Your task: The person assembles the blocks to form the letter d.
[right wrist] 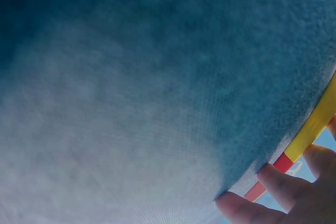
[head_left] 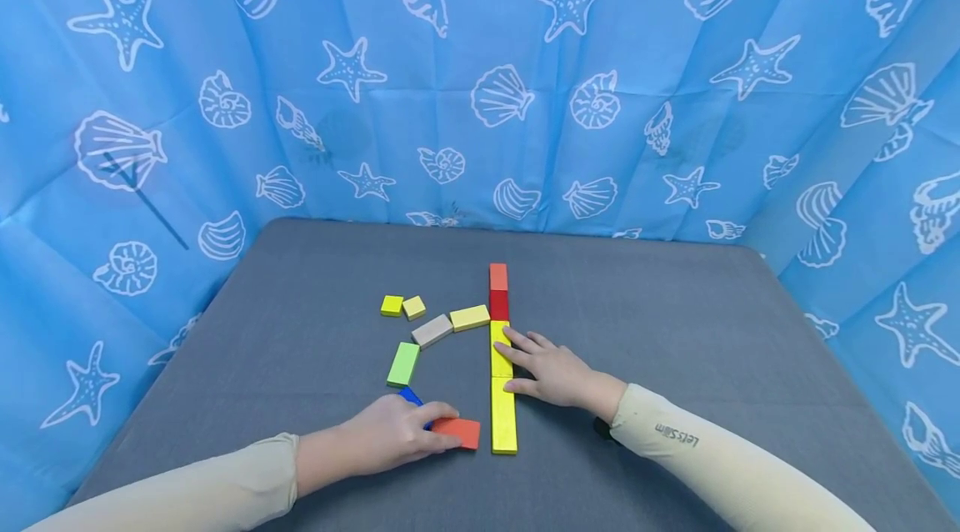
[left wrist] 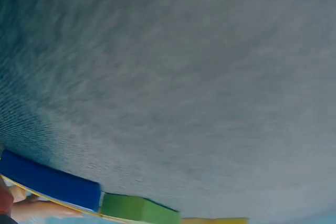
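Head view: the left hand (head_left: 393,432) pinches a rectangular, orange, wooden-looking block (head_left: 465,434) just left of the straight yellow-and-red block column (head_left: 503,415), seemingly to align it with the curved multicoloured block row (head_left: 403,363) left of that column, which the right hand (head_left: 558,373), fingers extended, touches, presumably for steadying.

Curtained-off space, room type unclear — blue seashell curtains (head_left: 555,136), grey cloth-covered table (head_left: 637,307)

left hand (head_left: 390,434): fingers (head_left: 437,410) curled, pinching | right hand (head_left: 553,373): fingers spread, nearly straight
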Demonstrator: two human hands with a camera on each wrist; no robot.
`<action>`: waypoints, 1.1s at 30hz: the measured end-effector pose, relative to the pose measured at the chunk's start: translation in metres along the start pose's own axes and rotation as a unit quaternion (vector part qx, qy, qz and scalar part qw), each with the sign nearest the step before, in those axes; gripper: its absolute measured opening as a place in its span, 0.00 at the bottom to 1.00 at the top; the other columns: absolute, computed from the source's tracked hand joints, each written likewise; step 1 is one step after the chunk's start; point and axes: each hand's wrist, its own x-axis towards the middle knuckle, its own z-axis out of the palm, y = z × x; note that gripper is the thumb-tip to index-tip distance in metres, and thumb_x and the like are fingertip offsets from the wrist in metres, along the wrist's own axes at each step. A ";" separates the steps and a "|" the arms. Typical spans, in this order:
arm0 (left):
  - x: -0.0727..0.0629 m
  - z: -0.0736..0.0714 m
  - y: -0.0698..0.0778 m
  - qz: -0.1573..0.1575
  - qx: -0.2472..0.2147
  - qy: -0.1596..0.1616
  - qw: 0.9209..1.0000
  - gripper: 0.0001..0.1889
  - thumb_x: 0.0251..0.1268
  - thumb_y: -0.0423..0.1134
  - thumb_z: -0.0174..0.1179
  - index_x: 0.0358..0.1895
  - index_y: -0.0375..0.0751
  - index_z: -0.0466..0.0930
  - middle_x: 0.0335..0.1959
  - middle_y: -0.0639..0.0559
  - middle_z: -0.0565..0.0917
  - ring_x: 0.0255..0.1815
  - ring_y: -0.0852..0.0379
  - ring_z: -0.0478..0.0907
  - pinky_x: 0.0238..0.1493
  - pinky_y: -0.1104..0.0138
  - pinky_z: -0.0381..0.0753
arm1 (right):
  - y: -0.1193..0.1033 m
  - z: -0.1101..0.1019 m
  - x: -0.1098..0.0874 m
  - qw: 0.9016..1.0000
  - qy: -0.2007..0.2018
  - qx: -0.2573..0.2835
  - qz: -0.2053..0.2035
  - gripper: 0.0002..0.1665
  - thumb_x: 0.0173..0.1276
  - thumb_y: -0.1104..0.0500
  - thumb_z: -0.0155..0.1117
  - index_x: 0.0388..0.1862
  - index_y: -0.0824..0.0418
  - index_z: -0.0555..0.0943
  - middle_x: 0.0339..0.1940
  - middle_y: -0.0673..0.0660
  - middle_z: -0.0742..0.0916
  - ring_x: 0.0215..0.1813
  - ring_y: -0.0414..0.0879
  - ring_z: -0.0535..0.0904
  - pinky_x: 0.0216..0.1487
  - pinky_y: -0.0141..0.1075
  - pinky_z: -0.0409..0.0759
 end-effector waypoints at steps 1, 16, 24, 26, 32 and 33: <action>0.002 0.001 0.001 -0.004 -0.001 -0.006 1.000 0.15 0.60 0.42 0.69 0.51 0.56 0.86 0.48 0.54 0.81 0.20 0.68 0.73 0.29 0.86 0.68 | 0.000 0.000 0.000 1.000 0.000 0.000 0.000 0.40 0.69 0.40 0.59 0.76 0.50 0.62 0.79 0.55 0.59 0.73 0.65 0.57 0.61 0.66 0.64; 0.005 0.005 0.001 -0.033 0.008 -0.082 0.996 0.16 0.64 0.49 0.65 0.54 0.56 0.84 0.48 0.55 0.82 0.23 0.70 0.73 0.31 0.86 0.67 | 0.000 0.000 0.001 1.000 -0.005 0.004 0.009 0.40 0.69 0.40 0.60 0.77 0.48 0.61 0.79 0.54 0.58 0.74 0.64 0.57 0.61 0.67 0.63; 0.002 0.005 0.000 -0.030 0.002 -0.081 0.996 0.14 0.64 0.46 0.65 0.53 0.57 0.85 0.49 0.56 0.81 0.22 0.70 0.72 0.30 0.86 0.67 | 0.000 0.000 0.000 1.000 -0.006 0.007 0.006 0.40 0.69 0.40 0.60 0.76 0.49 0.61 0.79 0.54 0.58 0.74 0.64 0.57 0.61 0.67 0.63; 0.002 0.005 0.000 -0.031 -0.002 -0.081 0.996 0.14 0.64 0.45 0.65 0.53 0.56 0.85 0.49 0.56 0.81 0.21 0.70 0.72 0.30 0.86 0.67 | 0.000 0.000 0.000 1.000 -0.006 0.008 0.006 0.40 0.69 0.41 0.60 0.77 0.49 0.61 0.79 0.54 0.58 0.74 0.64 0.57 0.61 0.67 0.63; 0.001 0.003 0.000 -0.034 -0.010 -0.090 0.995 0.15 0.65 0.45 0.65 0.54 0.56 0.84 0.50 0.56 0.81 0.21 0.71 0.71 0.31 0.87 0.67 | 0.000 0.000 0.000 1.000 -0.007 0.008 0.011 0.40 0.69 0.40 0.60 0.77 0.48 0.61 0.79 0.53 0.58 0.74 0.64 0.56 0.61 0.67 0.62; 0.001 0.003 0.000 -0.034 -0.010 -0.091 0.995 0.15 0.65 0.45 0.65 0.54 0.56 0.84 0.50 0.56 0.81 0.22 0.71 0.71 0.31 0.87 0.67 | 0.000 0.000 0.000 1.000 -0.007 0.008 0.012 0.40 0.69 0.40 0.60 0.77 0.48 0.61 0.79 0.53 0.58 0.74 0.64 0.56 0.61 0.67 0.62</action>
